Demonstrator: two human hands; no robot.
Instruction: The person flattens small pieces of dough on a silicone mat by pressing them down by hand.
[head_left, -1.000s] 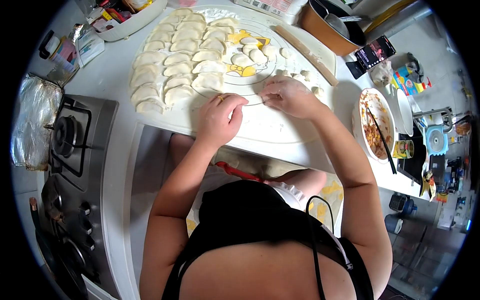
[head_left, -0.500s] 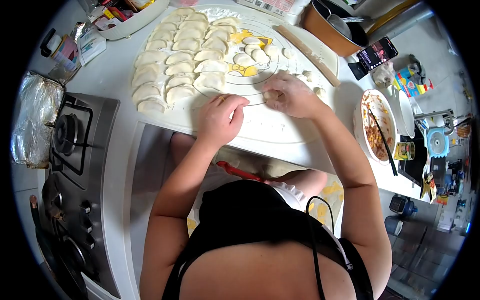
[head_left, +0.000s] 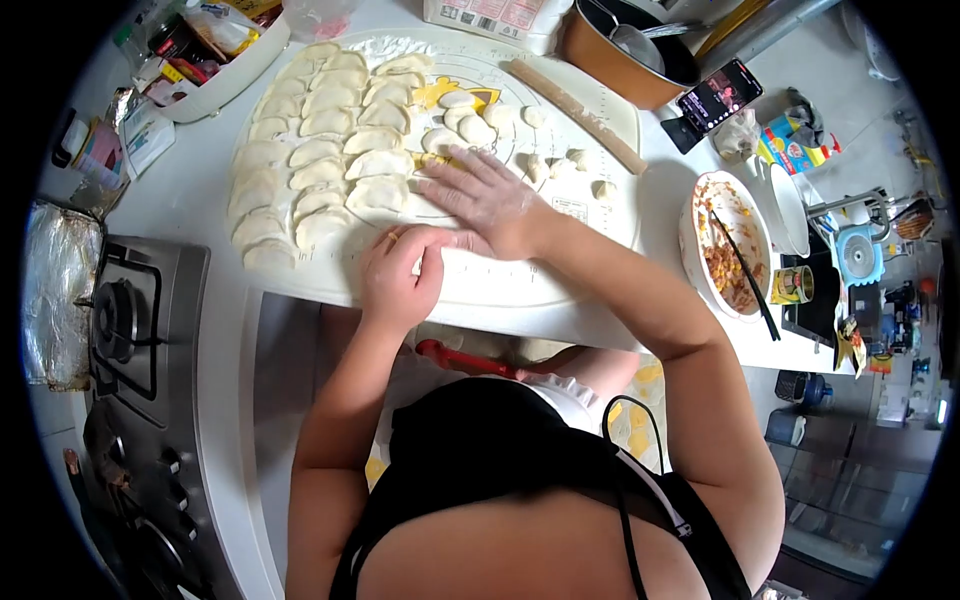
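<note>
On the white mat [head_left: 480,285], rows of folded dumplings [head_left: 330,122] cover the left side. My right hand [head_left: 490,203], dusted with flour, lies palm down with its fingers spread, just below a group of flattened dough pieces [head_left: 470,122]. My left hand [head_left: 402,272] rests at the mat's near edge with curled fingers, its thumb side meeting my right hand; whether it holds anything is hidden. Several small dough lumps [head_left: 537,167] sit to the right of my right hand. A rolling pin [head_left: 580,115] lies slanted behind them.
At the right stand a bowl of filling [head_left: 727,250] with black chopsticks, a white bowl [head_left: 788,210] and a can [head_left: 792,285]. An orange pot [head_left: 625,55] and a phone [head_left: 720,100] are at the back right. The gas stove [head_left: 150,330] is at the left.
My right hand has moved left and flattened out from a grip around a dough lump, now meeting my left hand. The camera view has shifted slightly.
</note>
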